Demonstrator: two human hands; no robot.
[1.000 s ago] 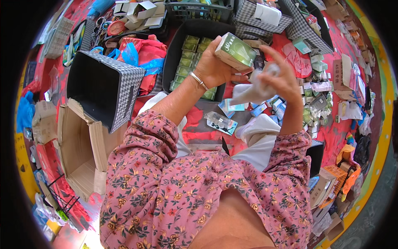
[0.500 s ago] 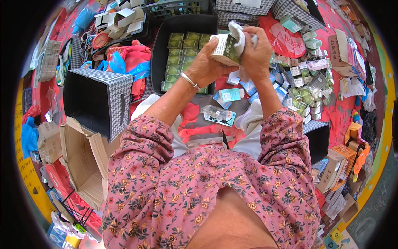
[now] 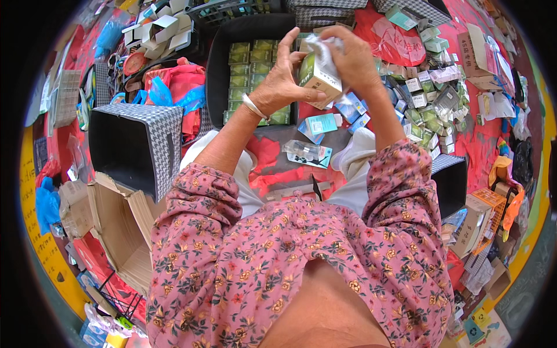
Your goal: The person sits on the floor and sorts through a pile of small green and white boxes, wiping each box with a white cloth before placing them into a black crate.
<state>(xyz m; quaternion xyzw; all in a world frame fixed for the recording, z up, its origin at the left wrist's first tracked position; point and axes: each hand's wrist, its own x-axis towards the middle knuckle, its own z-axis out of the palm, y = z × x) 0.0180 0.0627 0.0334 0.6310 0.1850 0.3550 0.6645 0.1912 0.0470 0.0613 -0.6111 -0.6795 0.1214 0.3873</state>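
Observation:
A small green and white carton (image 3: 320, 83) is tilted up in front of me. My left hand (image 3: 278, 84) grips it from the left, thumb along its lower side and index finger raised. A white cloth (image 3: 322, 49) is bunched in my right hand (image 3: 355, 62) against the carton's top and right side; part of the carton is hidden behind it. Behind my left hand stands a black-lined bin (image 3: 219, 61), where green cartons (image 3: 250, 68) sit in neat rows. Below the hands lie a light blue box (image 3: 324, 123) and a clear plastic pack (image 3: 303, 150).
To the right spreads a loose heap of small boxes (image 3: 426, 119). On the left are a tipped houndstooth bin (image 3: 165, 142) and an open cardboard box (image 3: 125, 232). White opened cartons (image 3: 159, 32) pile up at the far left; a red plastic bag (image 3: 389, 37) lies at the far right.
The carton has been turned, so its pale end now faces down toward me. My left fingers have spread and shifted, and the cloth has moved over the carton's top.

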